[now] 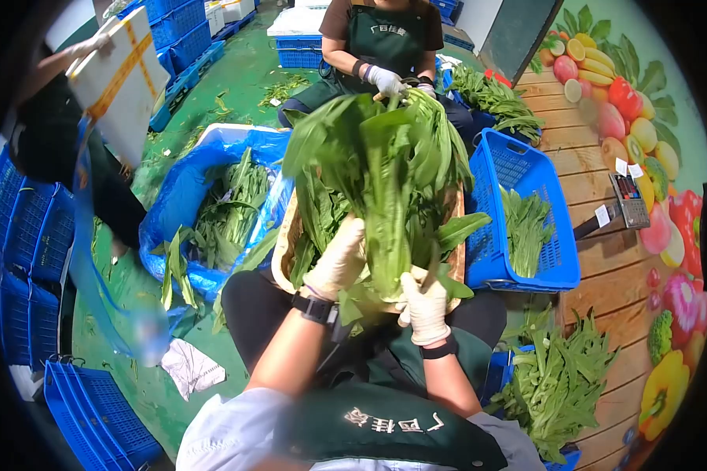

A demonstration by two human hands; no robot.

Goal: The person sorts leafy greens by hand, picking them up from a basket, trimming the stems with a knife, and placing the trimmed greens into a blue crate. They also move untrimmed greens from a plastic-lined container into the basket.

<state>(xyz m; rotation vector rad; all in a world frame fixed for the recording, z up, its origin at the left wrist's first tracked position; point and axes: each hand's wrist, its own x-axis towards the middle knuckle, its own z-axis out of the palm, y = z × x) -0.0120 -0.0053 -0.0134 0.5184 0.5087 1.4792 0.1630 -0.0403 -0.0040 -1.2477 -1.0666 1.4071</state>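
Upright in front of me is a leafy green lettuce with long pale ribs, its upper leaves blurred. My left hand, in a white glove, closes on its left side. Around its lower stem end my right hand, also gloved, has its fingers closed. Behind and below the lettuce, a pale foam box full of similar greens sits between my knees. Part of my left fingers is hidden by the leaves.
A blue-lined box with greens stands left, a blue crate with greens right. More greens are piled at lower right. A co-worker sits opposite, handling greens; another person carries a foam box. Leaf scraps litter the floor.
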